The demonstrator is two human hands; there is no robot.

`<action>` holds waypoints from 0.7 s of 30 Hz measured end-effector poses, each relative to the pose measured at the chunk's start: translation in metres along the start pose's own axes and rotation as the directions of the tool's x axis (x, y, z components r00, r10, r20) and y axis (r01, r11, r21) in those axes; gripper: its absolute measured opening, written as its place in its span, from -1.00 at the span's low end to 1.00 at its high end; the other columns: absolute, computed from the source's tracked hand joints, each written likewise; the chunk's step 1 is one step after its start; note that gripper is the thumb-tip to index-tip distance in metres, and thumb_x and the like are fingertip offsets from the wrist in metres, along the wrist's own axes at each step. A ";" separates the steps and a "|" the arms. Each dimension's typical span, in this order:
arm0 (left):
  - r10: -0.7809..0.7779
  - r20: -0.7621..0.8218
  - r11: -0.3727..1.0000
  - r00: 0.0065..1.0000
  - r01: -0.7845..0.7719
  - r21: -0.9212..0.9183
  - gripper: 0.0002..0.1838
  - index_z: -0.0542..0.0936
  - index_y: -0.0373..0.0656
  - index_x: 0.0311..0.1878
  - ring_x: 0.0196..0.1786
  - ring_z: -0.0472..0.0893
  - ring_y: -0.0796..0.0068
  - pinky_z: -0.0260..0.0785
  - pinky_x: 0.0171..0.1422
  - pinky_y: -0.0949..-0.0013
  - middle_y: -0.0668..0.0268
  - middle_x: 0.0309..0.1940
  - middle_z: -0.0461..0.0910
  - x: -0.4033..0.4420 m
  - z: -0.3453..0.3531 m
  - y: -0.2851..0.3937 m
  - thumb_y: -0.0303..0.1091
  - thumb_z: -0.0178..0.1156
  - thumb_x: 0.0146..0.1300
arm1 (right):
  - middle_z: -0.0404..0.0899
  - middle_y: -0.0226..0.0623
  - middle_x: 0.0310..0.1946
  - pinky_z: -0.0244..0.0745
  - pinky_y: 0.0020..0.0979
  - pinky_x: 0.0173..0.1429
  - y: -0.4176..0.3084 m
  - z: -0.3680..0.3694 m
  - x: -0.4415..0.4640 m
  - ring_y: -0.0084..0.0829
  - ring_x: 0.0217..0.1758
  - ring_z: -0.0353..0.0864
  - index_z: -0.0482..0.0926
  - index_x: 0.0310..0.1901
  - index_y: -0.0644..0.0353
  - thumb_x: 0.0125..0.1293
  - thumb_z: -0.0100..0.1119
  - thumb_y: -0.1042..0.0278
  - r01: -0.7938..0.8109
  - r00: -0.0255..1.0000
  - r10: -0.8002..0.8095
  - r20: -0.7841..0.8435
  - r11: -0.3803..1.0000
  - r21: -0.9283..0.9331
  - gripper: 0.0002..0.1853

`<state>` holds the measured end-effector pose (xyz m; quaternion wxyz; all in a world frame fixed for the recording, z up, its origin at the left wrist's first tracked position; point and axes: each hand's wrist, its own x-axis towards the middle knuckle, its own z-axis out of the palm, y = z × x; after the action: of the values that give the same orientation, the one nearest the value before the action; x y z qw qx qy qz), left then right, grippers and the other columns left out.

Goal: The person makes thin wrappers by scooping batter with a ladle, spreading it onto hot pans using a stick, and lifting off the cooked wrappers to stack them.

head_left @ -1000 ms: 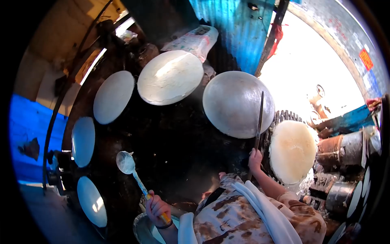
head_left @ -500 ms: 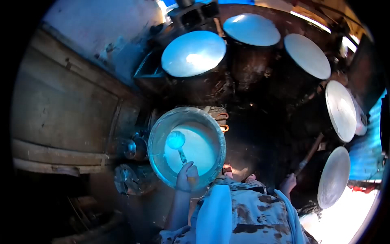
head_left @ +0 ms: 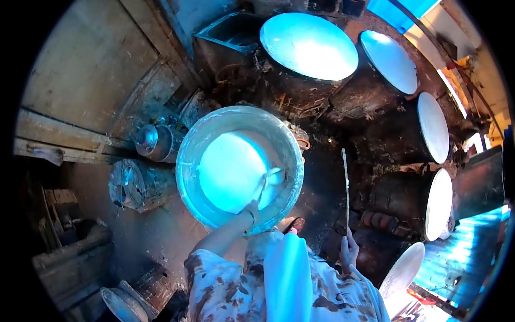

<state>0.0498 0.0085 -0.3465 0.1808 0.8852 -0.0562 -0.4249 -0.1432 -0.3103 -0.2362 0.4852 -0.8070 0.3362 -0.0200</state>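
My left hand (head_left: 251, 211) is closed round the handle of a ladle (head_left: 274, 176), over the inside of a large round tub (head_left: 186, 177). White liquid (head_left: 230, 170) fills the bottom of the tub, and the ladle's bowl is at the right side of it. On the right, my right hand (head_left: 349, 248) grips the lower end of a long thin stick (head_left: 346, 188), which points away from me above the dark floor.
Several drum-like stoves with round pale plates, such as one (head_left: 308, 45) at the top and one (head_left: 439, 204) at the right, curve round the far side. A metal canister (head_left: 155, 143) and a drum (head_left: 129, 185) stand left of the tub.
The view has swung left and down from the pans to the tub. The ladle went from beside the pans into the tub, and now lies towards its right side. Both hands keep their holds.
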 end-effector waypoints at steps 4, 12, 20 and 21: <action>0.236 0.123 0.849 0.964 -0.142 -0.509 -0.78 0.36 -0.26 -0.03 -0.27 0.43 0.26 0.31 -0.20 0.28 0.07 -0.29 0.41 -0.035 0.051 0.009 -0.41 -0.15 0.31 | 0.54 -0.40 -0.20 0.34 -0.57 -0.06 -0.051 0.000 0.012 -0.61 -0.20 0.42 0.34 0.22 0.20 0.32 -0.01 0.40 -0.215 0.957 0.226 0.183 0.974 -0.077 -0.58; 0.711 -0.005 -0.585 0.703 0.587 -0.560 -0.81 0.36 -0.09 -0.03 -0.61 0.14 0.68 0.09 -0.54 0.59 0.42 -0.59 0.18 -0.078 0.059 0.059 -0.46 -0.16 0.33 | 0.53 -0.40 -0.36 0.36 -0.59 -0.28 -0.085 0.016 0.032 -0.68 -0.35 0.41 0.36 0.20 0.18 0.33 -0.01 0.33 -0.007 0.784 0.164 0.599 0.967 -0.256 -0.59; 0.628 -0.081 -0.379 0.774 0.213 -0.901 -0.80 0.37 -0.10 -0.02 -0.81 0.14 0.66 0.07 -0.72 0.61 0.49 -0.72 0.19 -0.177 -0.044 0.092 -0.30 -0.16 0.38 | 0.60 -0.10 -0.18 0.44 -0.43 0.00 -0.106 -0.001 0.040 -0.52 -0.17 0.53 0.39 0.17 0.11 0.31 -0.03 0.40 0.338 0.655 -0.397 0.643 0.915 0.221 -0.62; 0.652 -0.168 -0.332 0.739 0.079 -0.940 -0.82 0.37 -0.04 -0.01 -0.83 0.10 0.65 0.02 -0.77 0.60 0.49 -0.76 0.13 -0.182 -0.052 0.088 -0.35 -0.15 0.37 | 0.60 -0.08 -0.18 0.44 -0.42 -0.01 -0.117 0.000 0.041 -0.52 -0.17 0.53 0.38 0.18 0.10 0.32 -0.03 0.39 0.378 0.637 -0.469 0.612 0.882 0.283 -0.61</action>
<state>-0.0206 -0.0125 -0.1509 0.8785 0.2111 0.0137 -0.4284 -0.0506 -0.2977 -0.1547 0.6046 -0.7829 -0.0600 0.1337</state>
